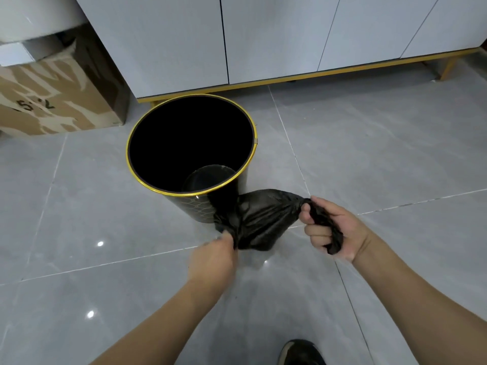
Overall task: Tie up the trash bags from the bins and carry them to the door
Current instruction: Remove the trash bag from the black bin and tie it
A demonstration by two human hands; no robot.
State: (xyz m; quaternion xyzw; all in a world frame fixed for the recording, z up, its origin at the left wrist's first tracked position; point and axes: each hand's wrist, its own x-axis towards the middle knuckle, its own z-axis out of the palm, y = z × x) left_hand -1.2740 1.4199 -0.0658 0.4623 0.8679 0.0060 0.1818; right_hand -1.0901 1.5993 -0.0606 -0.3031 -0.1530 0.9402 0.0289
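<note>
The thin black plastic trash bag (259, 219) hangs stretched between my two hands just below the centre of the frame, out of the bin and above the grey glossy floor tiles (382, 154). My left forearm comes up from the bottom left edge, and the left hand (213, 259) shows its back to the camera, fingers curled under and pinching the lower left corner of the bag; the fingertips themselves are hidden from me. My right forearm enters from the lower right, wrist turned so the palm faces left. The right hand (333, 227) is closed in a fist round a twisted rope of the bag's neck, whose tail pokes out below the little finger.

The round black bin with a gold rim (137, 175) stands upright just behind the bag, in the middle of the frame, its wall printed with a faint gold net pattern. At upper left sits a brown cardboard box (52, 101) with dark marker writing I read roughly as "15" and "2", blurred. Pale grey cabinet doors (276, 35) with a gold base strip run across the top. A dark shoe (300, 353) shows at the bottom edge.
</note>
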